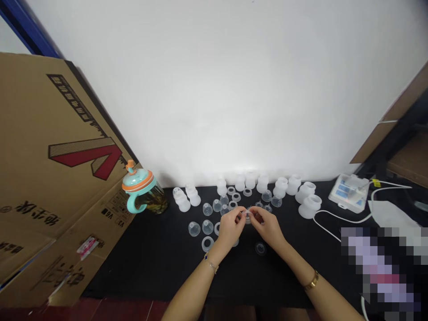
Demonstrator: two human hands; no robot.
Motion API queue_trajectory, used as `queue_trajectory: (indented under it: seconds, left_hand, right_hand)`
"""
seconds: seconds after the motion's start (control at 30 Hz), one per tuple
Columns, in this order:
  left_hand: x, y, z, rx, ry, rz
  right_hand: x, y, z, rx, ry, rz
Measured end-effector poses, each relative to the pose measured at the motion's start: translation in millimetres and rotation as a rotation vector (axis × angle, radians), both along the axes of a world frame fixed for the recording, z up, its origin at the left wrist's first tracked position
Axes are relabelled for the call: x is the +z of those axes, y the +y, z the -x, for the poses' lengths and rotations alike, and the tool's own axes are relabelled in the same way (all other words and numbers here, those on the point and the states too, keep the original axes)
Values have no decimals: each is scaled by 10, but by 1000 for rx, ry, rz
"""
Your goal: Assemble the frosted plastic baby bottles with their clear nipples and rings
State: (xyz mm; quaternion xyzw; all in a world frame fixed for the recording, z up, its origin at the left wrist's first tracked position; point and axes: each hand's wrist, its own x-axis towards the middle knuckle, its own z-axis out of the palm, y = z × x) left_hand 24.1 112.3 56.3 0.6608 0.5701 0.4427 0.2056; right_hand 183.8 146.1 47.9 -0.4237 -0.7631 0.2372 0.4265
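Note:
My left hand [231,227] and my right hand [268,226] meet over the middle of the black table. Their fingertips pinch a small translucent bottle ring [247,216] between them; its exact shape is partly covered by the fingers. To the left of my left hand lie several clear dome caps [207,227] and white collar rings [207,243]. Just below my right hand rests a flat clear disc [261,248]. More clear domes [276,201] and rings [247,192] lie beyond the hands.
Several white bottles [262,183] line the wall side. A glass jug [157,200] with a turquoise lid stands left, by a large cardboard box [67,178]. At right are a clear plastic case [349,192], a white cable [354,221] and a blurred-out patch.

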Motion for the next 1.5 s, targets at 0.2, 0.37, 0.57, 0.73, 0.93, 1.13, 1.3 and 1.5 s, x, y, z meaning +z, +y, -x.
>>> queue_trajectory:
  seconds: [0.2, 0.37, 0.57, 0.73, 0.93, 1.13, 1.3, 1.5]
  left_hand:
    - [10, -1, -1, -4, 12, 20]
    - [5, -1, 3, -1, 19, 8]
    - [11, -8, 0, 0, 32, -2]
    - [4, -6, -2, 10, 26, 21]
    - [-9, -4, 4, 2, 18, 0]
    - [-14, -13, 2, -2, 40, -16]
    - [-22, -8, -1, 9, 62, -24]
    - [-21, -22, -19, 30, 74, -16]
  right_hand:
    - [-18, 7, 1, 1, -2, 4]
    - [-14, 5, -5, 9, -5, 14]
    - [-8, 0, -11, 7, -1, 16]
    - [-14, 10, -7, 3, -2, 13]
    - [-6, 9, -6, 5, -5, -1]
    - [-12, 12, -11, 7, 1, -1]
    - [4, 5, -14, 9, -11, -6]
    - [16, -12, -8, 5, 28, -1]
